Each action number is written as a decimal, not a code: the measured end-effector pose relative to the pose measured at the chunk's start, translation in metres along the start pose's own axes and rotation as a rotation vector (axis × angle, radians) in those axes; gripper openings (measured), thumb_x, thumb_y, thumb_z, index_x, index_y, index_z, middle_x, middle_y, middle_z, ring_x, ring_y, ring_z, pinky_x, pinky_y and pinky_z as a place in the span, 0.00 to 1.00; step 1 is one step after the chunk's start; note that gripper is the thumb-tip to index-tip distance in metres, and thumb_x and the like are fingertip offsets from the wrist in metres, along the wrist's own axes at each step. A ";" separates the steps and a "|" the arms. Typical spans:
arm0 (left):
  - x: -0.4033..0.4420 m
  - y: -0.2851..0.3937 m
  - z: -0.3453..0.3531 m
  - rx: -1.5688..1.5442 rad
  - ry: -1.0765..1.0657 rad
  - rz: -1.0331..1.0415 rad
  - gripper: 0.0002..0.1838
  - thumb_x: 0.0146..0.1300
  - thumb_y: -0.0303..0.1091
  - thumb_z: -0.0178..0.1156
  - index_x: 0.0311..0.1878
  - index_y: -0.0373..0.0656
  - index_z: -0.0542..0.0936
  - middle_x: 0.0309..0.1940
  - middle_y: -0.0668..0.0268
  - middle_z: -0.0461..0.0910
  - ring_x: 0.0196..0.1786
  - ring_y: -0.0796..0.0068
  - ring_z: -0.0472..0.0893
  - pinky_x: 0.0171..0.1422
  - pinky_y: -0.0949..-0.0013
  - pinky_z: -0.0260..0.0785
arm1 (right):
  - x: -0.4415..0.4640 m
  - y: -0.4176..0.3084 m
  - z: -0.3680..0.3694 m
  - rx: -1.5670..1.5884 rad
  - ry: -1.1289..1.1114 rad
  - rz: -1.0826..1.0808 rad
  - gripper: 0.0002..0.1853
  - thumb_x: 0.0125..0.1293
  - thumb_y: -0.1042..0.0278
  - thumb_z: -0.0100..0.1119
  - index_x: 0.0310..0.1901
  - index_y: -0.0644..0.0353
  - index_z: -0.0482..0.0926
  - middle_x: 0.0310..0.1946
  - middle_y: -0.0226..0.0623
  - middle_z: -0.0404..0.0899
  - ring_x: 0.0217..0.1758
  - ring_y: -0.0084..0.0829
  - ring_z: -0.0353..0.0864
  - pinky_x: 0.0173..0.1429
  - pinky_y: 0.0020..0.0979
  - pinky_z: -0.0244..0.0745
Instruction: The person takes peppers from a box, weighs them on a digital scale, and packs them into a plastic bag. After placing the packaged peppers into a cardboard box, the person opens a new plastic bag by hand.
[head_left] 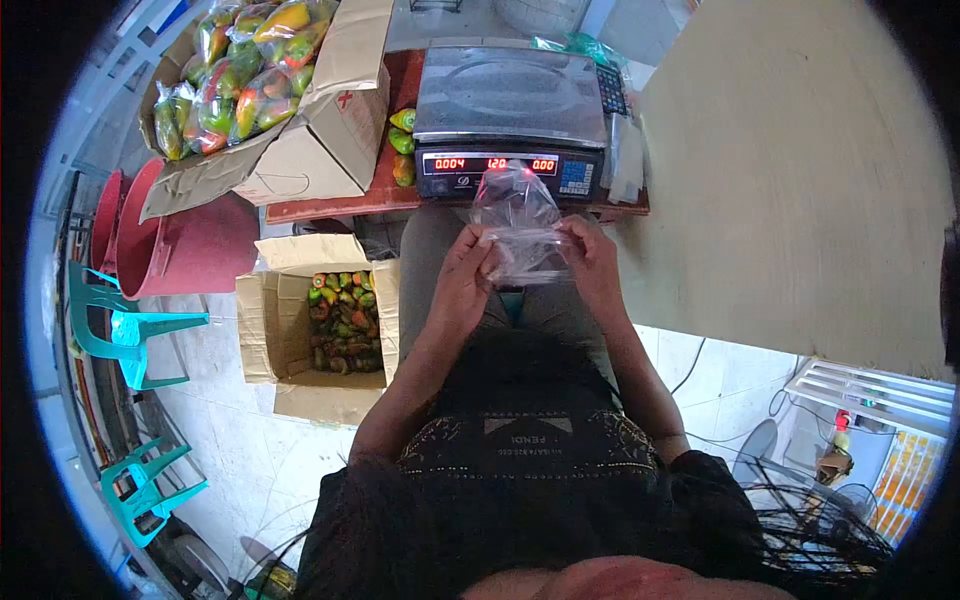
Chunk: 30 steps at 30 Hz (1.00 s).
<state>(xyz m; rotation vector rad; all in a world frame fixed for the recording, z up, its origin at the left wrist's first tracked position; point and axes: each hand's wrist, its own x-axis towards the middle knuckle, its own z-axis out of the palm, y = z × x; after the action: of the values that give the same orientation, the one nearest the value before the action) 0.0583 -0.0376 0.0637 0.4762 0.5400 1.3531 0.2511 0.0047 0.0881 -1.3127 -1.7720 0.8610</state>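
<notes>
A clear plastic bag (515, 205) is stretched between my two hands, just in front of the weighing scale. My left hand (463, 262) pinches its left edge, and my right hand (592, 255) grips its right edge. I make out nothing inside the bag. Behind it stands the digital scale (508, 95) with a bare metal platform; part of its lit red display shows through the plastic. A few bell peppers (402, 145) sit at the scale's left side, on the reddish table (340, 208).
A cardboard box (310, 160) of bagged peppers (240, 75) stands at upper left. Below, an open carton (262, 330) holds loose peppers (343, 320). Red tubs (200, 240) and teal plastic chairs (140, 325) are at left. A large pale board (790, 190) fills the right.
</notes>
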 end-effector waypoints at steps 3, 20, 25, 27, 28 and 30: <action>-0.008 0.009 0.007 0.167 -0.009 -0.125 0.06 0.71 0.34 0.53 0.46 0.43 0.72 0.33 0.75 0.73 0.33 0.85 0.72 0.40 0.78 0.65 | 0.004 -0.010 -0.006 0.180 -0.014 0.210 0.13 0.59 0.79 0.61 0.46 0.63 0.76 0.30 0.30 0.73 0.31 0.20 0.74 0.36 0.26 0.71; 0.013 0.019 0.018 0.849 0.224 0.468 0.14 0.55 0.14 0.52 0.42 0.40 0.76 0.34 0.68 0.74 0.38 0.78 0.76 0.45 0.75 0.67 | -0.010 -0.014 0.010 -0.088 -0.217 0.007 0.10 0.59 0.75 0.60 0.42 0.66 0.76 0.31 0.52 0.79 0.37 0.50 0.82 0.40 0.38 0.74; 0.004 0.013 0.026 0.176 0.093 0.182 0.12 0.60 0.20 0.53 0.47 0.41 0.71 0.35 0.73 0.72 0.40 0.83 0.73 0.48 0.79 0.63 | -0.004 -0.002 0.017 0.013 -0.040 0.011 0.07 0.65 0.72 0.54 0.41 0.67 0.77 0.25 0.40 0.74 0.27 0.24 0.72 0.32 0.29 0.68; 0.003 0.014 0.022 0.187 0.042 0.125 0.10 0.63 0.24 0.54 0.47 0.42 0.71 0.38 0.73 0.71 0.41 0.84 0.71 0.48 0.79 0.62 | -0.004 -0.006 0.017 0.051 0.026 -0.086 0.07 0.65 0.72 0.53 0.41 0.66 0.77 0.23 0.36 0.74 0.25 0.23 0.71 0.30 0.27 0.67; 0.003 0.014 0.019 0.192 0.015 0.098 0.10 0.64 0.26 0.55 0.47 0.43 0.71 0.40 0.72 0.71 0.42 0.85 0.70 0.48 0.79 0.62 | -0.005 0.002 0.019 0.087 0.041 -0.030 0.07 0.66 0.72 0.53 0.40 0.64 0.77 0.22 0.33 0.73 0.25 0.21 0.70 0.30 0.26 0.66; 0.003 0.015 0.008 0.302 0.009 0.025 0.10 0.63 0.25 0.56 0.47 0.42 0.71 0.35 0.74 0.71 0.38 0.85 0.71 0.45 0.78 0.62 | -0.006 0.017 0.014 0.193 0.029 0.097 0.06 0.67 0.70 0.53 0.38 0.62 0.77 0.21 0.28 0.71 0.23 0.18 0.69 0.28 0.23 0.64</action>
<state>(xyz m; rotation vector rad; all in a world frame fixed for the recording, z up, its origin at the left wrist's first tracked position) 0.0518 -0.0326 0.0791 0.7248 0.7531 1.3036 0.2483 0.0017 0.0654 -1.2851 -1.5710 1.0349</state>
